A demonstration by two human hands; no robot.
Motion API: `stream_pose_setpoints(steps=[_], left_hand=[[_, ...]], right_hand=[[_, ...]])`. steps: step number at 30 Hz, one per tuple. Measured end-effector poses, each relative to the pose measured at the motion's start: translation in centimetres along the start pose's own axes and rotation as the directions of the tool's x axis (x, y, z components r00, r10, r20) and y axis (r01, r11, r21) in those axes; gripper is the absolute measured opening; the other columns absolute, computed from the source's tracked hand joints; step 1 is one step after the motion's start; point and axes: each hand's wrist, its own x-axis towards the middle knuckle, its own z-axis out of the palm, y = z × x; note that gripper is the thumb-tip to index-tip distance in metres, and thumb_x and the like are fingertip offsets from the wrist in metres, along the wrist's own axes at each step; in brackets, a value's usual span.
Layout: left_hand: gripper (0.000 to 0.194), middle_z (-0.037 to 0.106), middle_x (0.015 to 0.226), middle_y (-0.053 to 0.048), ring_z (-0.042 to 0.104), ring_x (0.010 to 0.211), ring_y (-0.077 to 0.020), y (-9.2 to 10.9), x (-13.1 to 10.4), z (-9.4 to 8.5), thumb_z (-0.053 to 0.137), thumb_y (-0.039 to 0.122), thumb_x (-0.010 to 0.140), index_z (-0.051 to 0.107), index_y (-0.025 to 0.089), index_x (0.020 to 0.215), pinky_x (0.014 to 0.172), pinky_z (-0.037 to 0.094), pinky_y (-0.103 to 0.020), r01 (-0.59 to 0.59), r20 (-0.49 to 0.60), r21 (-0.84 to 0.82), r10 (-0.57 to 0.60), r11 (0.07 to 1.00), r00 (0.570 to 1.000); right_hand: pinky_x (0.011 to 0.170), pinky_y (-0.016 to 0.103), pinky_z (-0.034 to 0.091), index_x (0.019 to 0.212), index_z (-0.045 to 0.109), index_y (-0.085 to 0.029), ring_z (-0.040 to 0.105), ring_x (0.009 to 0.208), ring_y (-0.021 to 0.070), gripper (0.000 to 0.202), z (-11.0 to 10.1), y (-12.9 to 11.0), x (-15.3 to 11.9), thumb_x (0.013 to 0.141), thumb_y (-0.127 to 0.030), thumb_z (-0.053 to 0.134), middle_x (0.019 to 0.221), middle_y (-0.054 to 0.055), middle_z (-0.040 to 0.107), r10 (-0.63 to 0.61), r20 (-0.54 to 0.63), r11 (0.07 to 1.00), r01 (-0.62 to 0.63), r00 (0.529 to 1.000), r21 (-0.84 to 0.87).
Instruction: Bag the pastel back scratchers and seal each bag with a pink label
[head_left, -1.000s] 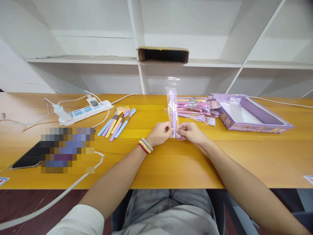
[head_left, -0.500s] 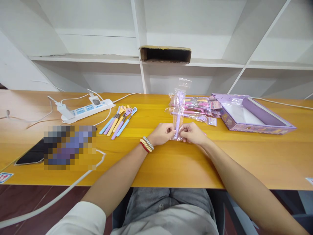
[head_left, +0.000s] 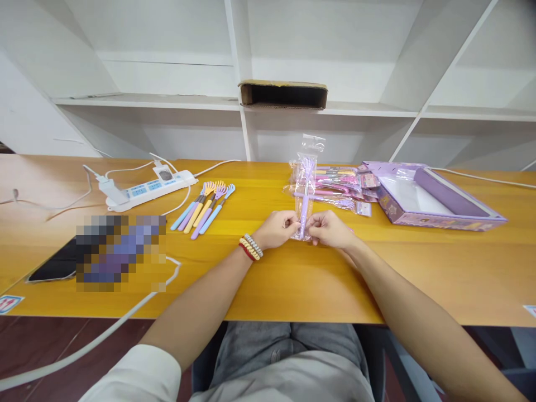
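A purple back scratcher (head_left: 304,212), claw end up, lies inside a clear plastic bag (head_left: 313,144) in front of me. My left hand (head_left: 280,228) pinches the lower left edge of the bag. On its lower right edge my right hand (head_left: 327,228) closes thumb and fingers. Just beyond the bag is a pile of bagged back scratchers (head_left: 339,181) in pink, yellow and purple. Loose back scratchers (head_left: 205,206) in blue, purple and yellow lie to the left of my hands, claws pointing away.
An open purple box (head_left: 439,223) stands on the right of the table (head_left: 419,268). At left are a white power strip (head_left: 151,190) with cables and a dark phone (head_left: 52,262) beside a blurred patch. A cardboard box (head_left: 285,95) sits on the white shelf behind.
The bag's top has tilted very slightly to the left. Both hands keep their hold at its lower end, nearly unmoved.
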Motion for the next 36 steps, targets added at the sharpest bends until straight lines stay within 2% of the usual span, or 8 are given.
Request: stream_pose_setpoints(steps=[7,13,22,26,30,36], left_hand=[[0.019,0.047,0.060,0.002,0.039,0.056,-0.0087,0.0,0.0,-0.2,0.046,0.027,0.078,0.047,0.015,0.063,0.053,0.029,-0.022,-0.010,-0.013,-0.005,0.010,1.000,1.000],[0.019,0.047,0.059,0.002,0.038,0.055,-0.0086,-0.1,0.0,-0.1,0.047,0.027,0.077,0.048,0.015,0.063,0.052,0.029,-0.022,0.011,-0.012,-0.027,-0.011,1.000,1.000],[0.021,0.043,0.058,0.003,0.036,0.054,-0.0079,0.2,0.1,-0.2,0.048,0.029,0.077,0.047,0.015,0.061,0.052,0.029,-0.021,0.009,-0.030,-0.113,-0.012,0.994,0.999],[0.021,0.046,0.060,0.002,0.038,0.056,-0.0081,-0.2,0.1,-0.1,0.050,0.029,0.077,0.048,0.014,0.062,0.052,0.031,-0.021,-0.001,-0.023,-0.129,-0.002,0.992,1.000],[0.024,0.046,0.060,0.002,0.040,0.056,-0.0077,-0.7,0.3,0.1,0.054,0.034,0.076,0.048,0.014,0.064,0.052,0.032,-0.021,0.031,0.026,-0.250,-0.025,0.968,0.999],[0.027,0.051,0.060,0.002,0.046,0.058,-0.0076,-1.3,0.6,-0.3,0.061,0.037,0.071,0.053,0.012,0.065,0.058,0.037,-0.021,0.117,0.092,-0.463,-0.084,0.879,0.992]], right_hand=[[0.032,0.015,0.028,0.069,0.059,-0.013,0.041,0.031,0.0048,0.013,0.0,0.2,0.2,0.063,-0.016,0.048,0.047,0.001,0.060,0.056,0.007,0.998,-0.056,0.998,0.024],[0.031,0.015,0.027,0.066,0.057,-0.014,0.043,0.033,0.0052,0.009,0.0,-0.2,-0.1,0.062,-0.017,0.049,0.048,0.000,0.060,0.023,0.018,0.998,-0.024,1.000,0.051],[0.034,0.017,0.035,0.071,0.058,-0.013,0.050,0.036,0.0087,0.013,0.0,0.7,0.4,0.063,-0.017,0.048,0.050,0.001,0.061,0.003,0.000,0.994,-0.003,1.000,0.106],[0.032,0.016,0.031,0.067,0.057,-0.013,0.044,0.032,0.0062,0.009,-0.1,0.4,0.2,0.065,-0.018,0.050,0.047,0.001,0.059,0.010,0.034,0.996,-0.013,0.999,0.089],[0.032,0.016,0.031,0.064,0.056,-0.013,0.044,0.031,0.0057,0.007,-0.1,-0.4,-0.2,0.063,-0.017,0.049,0.046,0.000,0.059,0.004,0.007,0.996,-0.004,1.000,0.087],[0.034,0.017,0.036,0.067,0.058,-0.013,0.049,0.036,0.0078,0.009,0.1,-0.6,-0.2,0.063,-0.017,0.051,0.049,0.000,0.060,-0.013,-0.052,0.994,0.019,0.999,0.108]])
